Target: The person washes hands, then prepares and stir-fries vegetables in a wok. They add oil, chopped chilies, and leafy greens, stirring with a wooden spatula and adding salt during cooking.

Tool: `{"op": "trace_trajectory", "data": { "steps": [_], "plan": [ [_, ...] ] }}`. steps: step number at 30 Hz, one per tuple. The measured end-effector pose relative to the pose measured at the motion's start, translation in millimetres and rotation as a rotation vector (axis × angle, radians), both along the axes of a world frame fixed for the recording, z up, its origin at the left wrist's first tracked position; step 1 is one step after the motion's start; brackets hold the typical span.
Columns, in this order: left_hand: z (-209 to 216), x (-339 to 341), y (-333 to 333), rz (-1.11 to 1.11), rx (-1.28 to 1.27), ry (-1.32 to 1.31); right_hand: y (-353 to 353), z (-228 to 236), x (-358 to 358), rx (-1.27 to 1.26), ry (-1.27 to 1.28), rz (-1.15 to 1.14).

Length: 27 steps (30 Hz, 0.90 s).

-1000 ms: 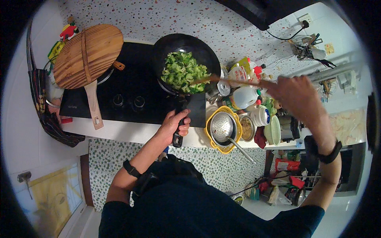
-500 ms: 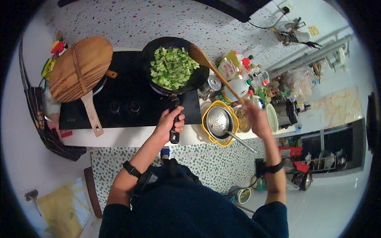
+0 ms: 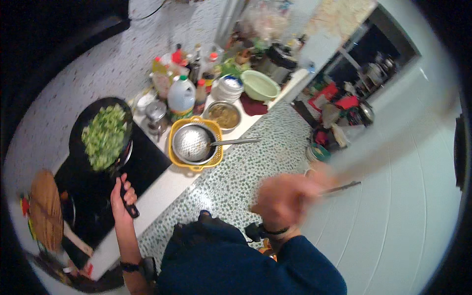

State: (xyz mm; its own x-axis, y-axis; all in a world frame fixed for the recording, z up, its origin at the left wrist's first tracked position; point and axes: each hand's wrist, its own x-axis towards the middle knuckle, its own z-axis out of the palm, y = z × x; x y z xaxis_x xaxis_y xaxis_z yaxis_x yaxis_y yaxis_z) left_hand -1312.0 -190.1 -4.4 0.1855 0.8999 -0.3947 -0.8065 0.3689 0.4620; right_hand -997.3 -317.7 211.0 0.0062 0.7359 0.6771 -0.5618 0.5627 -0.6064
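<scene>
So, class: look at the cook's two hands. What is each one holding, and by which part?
The left hand grips the black wok by its handle. The right hand is motion-blurred; it seems to hold a long utensil, but the grip cannot be told.

Single head view: fisheye camera sitting on the person's head, looking steeply down and tilting rightward, taking in the counter (image 3: 162,189) at close range and the white floor (image 3: 393,231); edges bending toward the dark rim.
</scene>
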Motion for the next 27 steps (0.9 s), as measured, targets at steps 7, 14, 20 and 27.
{"op": "trace_trajectory", "data": {
  "steps": [7,14,20,27],
  "plan": [
    [9.6,6.1,-7.7,-0.018,0.118,0.028,-32.8,70.5,11.3,0.709,0.232,-0.092],
    [14.3,28.4,-4.6,0.076,0.071,0.011,-22.3,53.3,18.4,0.730,0.370,-0.006],
    [14.8,30.1,-6.7,0.080,0.127,0.032,1.4,61.5,22.1,1.120,0.525,0.021],
    [16.7,32.5,-7.6,0.110,0.120,0.075,8.5,58.0,30.4,1.037,0.592,0.043]
  ]
}}
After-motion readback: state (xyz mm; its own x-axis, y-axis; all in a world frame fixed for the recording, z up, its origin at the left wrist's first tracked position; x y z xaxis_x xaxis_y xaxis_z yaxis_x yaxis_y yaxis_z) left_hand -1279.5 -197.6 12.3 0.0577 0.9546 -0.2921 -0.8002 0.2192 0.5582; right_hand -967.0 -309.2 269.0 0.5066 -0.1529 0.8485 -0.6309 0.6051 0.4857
